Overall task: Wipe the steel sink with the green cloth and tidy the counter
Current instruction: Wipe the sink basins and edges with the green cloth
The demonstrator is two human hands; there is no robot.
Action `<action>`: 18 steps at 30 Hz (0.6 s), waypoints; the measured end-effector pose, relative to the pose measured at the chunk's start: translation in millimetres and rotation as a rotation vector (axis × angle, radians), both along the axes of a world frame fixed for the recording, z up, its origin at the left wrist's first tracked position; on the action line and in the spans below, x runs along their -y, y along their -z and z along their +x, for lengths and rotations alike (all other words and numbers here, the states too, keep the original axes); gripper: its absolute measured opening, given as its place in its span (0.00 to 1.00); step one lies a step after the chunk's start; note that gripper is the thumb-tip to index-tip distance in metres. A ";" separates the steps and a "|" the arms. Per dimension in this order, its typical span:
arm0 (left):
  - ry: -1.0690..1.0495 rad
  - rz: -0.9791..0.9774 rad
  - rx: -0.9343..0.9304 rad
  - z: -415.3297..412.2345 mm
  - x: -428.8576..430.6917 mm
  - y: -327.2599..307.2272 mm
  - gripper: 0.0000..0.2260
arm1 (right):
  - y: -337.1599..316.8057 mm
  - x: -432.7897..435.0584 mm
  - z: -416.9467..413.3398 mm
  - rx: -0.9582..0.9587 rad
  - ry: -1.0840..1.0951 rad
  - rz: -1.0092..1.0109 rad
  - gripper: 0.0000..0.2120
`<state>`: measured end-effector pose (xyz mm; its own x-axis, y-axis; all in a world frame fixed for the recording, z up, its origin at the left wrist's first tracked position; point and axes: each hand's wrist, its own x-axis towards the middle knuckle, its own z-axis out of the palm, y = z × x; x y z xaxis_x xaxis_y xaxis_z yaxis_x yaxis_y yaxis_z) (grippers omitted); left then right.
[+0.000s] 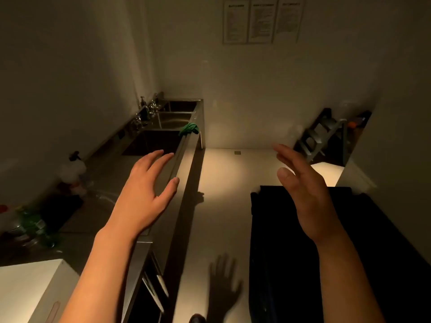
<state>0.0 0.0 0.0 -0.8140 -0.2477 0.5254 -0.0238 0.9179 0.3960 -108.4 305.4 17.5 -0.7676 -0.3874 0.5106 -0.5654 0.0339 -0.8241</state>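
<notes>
A long steel counter [109, 173] runs away along the left wall, with three sink basins [151, 142] set into its far part. The green cloth [190, 128] lies bunched on the counter's front rim beside the middle basin. My left hand [147, 192] hovers over the counter edge well short of the cloth, fingers spread, holding nothing. My right hand [305, 190] is raised over the aisle, palm facing left, also holding nothing.
Taps and a soap pump [142, 101] stand behind the basins. A spray bottle [75, 164], a dark mat [58, 210] and green glassware [35, 226] sit on the near left counter. A black bin [303, 252] fills the right foreground; a step ladder [324, 134] leans at the back right.
</notes>
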 end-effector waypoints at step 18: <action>0.066 0.092 0.052 -201.3 157.5 77.2 0.27 | 37.3 154.0 -197.8 0.073 0.079 0.184 0.29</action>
